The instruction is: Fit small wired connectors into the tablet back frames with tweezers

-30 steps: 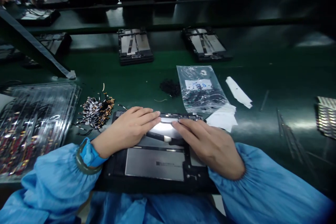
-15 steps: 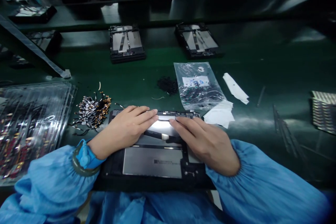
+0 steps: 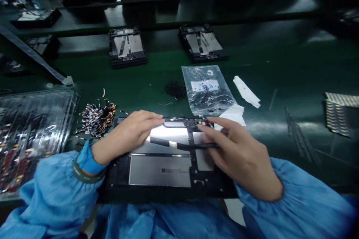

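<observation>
Green bench: a dark green work surface (image 3: 280, 82) carried an opened tablet chassis (image 3: 168, 164) at its near edge, directly before the person.
Change: half a second earlier both hands had pressed side by side on the chassis's top edge; the right hand (image 3: 241, 153) had since drawn back to the right, exposing a thin black cable (image 3: 179, 144) across the silver plate.
Meaning: the pressing along that edge seemed finished.
Left hand (image 3: 129, 136): flat, fingers extended, resting on the upper-left of the chassis, gripping nothing.
Right hand: loosely curled, fingertips at the cable's right end; whether pinching it, I could not tell.
Nearby: a clear parts bag (image 3: 206, 91), a heap of flex connectors (image 3: 97, 119).
</observation>
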`<act>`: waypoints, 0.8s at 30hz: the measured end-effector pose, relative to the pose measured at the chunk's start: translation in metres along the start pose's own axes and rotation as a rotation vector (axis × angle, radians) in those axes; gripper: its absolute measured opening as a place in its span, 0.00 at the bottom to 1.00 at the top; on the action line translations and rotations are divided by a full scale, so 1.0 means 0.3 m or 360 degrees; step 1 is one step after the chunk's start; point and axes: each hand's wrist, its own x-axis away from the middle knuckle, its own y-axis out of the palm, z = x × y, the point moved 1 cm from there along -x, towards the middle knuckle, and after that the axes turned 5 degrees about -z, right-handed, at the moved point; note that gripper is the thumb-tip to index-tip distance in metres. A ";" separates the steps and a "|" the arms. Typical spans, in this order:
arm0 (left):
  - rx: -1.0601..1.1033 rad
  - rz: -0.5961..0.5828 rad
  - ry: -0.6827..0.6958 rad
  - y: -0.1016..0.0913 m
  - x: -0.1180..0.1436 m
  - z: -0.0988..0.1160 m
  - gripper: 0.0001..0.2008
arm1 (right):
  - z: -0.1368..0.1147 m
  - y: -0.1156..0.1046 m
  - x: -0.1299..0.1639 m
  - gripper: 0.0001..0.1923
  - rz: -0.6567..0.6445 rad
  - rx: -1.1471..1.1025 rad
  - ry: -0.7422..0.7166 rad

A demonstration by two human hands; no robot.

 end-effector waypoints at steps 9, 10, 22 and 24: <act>0.0130 0.0068 -0.0723 -0.050 -0.038 -0.023 0.12 | 0.045 0.038 0.136 0.23 -0.0518 -0.1196 0.1238; 0.0238 0.0142 -0.0869 -0.079 -0.023 -0.034 0.12 | 0.040 0.036 0.135 0.25 -0.0546 -0.1329 0.1250; 0.3063 -0.1092 -0.1493 -0.054 0.030 0.084 0.14 | 0.001 0.047 0.100 0.24 -0.0968 -0.2271 0.1417; 0.3350 -0.1241 -0.1348 -0.006 0.039 0.099 0.13 | 0.000 0.048 0.097 0.22 -0.1029 -0.2290 0.1446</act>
